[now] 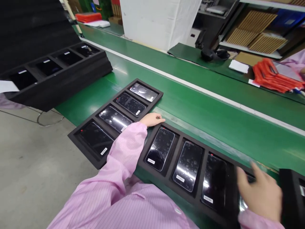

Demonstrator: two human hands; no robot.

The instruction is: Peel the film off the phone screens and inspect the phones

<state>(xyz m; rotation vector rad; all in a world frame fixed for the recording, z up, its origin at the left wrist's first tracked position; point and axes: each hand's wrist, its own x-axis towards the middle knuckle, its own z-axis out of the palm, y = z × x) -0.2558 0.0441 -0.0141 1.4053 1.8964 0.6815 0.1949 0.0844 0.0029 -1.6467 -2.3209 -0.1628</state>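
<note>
Two black foam trays lie on the green conveyor belt (214, 108). The far tray (78, 140) holds several phones with glossy screens. My left hand (152, 120) rests at the gap between the trays, fingers curled against the near tray's (171, 187) left end; whether it grips the rim is hidden. The near tray holds several phones, such as one at its left (160, 149). My right hand (260, 192) hovers over the near tray's right end, fingers spread and blurred, covering a phone. Both arms wear pink striped sleeves.
A stack of black foam trays (54, 86) with more phones stands at the left on the belt's edge. Another black tray (293, 197) abuts the right. Red sleeves (274, 76), a white box (159, 22) and shelves lie beyond the belt. Grey floor at lower left.
</note>
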